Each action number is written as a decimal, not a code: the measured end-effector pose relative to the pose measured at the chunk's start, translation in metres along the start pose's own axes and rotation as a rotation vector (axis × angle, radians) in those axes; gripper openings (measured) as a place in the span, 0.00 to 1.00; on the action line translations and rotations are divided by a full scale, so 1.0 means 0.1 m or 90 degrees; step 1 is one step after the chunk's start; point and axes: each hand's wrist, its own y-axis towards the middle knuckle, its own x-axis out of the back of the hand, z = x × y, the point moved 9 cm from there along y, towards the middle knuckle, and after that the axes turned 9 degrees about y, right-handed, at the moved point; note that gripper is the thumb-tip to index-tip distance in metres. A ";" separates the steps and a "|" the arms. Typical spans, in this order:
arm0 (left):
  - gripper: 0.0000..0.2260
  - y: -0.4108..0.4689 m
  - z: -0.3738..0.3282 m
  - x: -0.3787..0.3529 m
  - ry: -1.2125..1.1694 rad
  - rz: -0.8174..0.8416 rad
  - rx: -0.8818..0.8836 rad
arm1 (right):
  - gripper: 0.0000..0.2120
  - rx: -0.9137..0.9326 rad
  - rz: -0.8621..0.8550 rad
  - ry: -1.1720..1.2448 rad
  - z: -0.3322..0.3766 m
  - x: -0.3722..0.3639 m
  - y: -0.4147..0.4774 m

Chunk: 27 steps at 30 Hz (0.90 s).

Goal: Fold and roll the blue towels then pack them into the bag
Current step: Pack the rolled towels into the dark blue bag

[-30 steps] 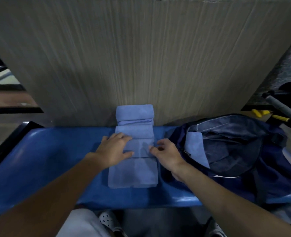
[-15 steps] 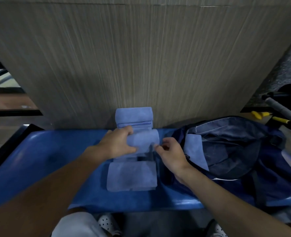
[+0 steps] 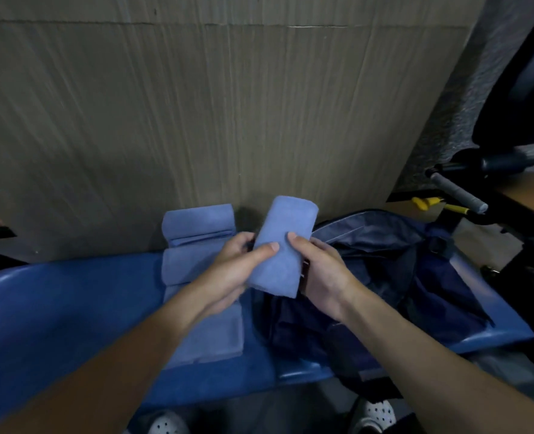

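Since half a second ago the blue towel [image 3: 279, 245] has risen off the desk [image 3: 55, 308], bag [image 3: 400, 261] at 3 o'clock. Left hand [image 3: 237, 274] and right hand [image 3: 325, 274] curl their fingers round its lower half. It looks soft and light, and would likely unroll unless squeezed at the middle.

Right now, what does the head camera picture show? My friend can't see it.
The left hand and the right hand hold a folded-up light-blue cloth towel in the air next to a dark navy fabric bag. More folded light-blue towels lie on the blue plastic bench, in front of a brown cardboard sheet.
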 end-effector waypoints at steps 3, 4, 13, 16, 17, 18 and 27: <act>0.09 0.17 0.00 -0.17 0.184 -0.034 -0.060 | 0.16 0.017 -0.135 -0.045 0.17 0.49 -0.02; 0.09 0.23 -0.01 -0.22 0.272 -0.053 -0.101 | 0.14 0.021 -0.187 -0.071 0.24 0.68 -0.03; 0.26 0.47 0.44 -0.84 0.859 0.017 -0.265 | 0.13 -0.050 -0.324 -0.362 0.51 1.85 0.24; 0.30 0.54 0.50 -0.82 0.905 0.003 -0.265 | 0.11 -0.059 -0.288 -0.373 0.48 1.83 0.42; 0.32 0.56 0.52 -0.81 0.921 0.007 -0.262 | 0.12 -0.063 -0.277 -0.382 0.47 1.81 0.47; 0.33 0.57 0.55 -0.81 0.943 0.013 -0.266 | 0.13 -0.064 -0.269 -0.388 0.46 1.81 0.53; 0.47 0.57 0.66 -0.74 1.056 0.055 -0.260 | 0.15 -0.128 -0.248 -0.487 0.19 1.88 0.68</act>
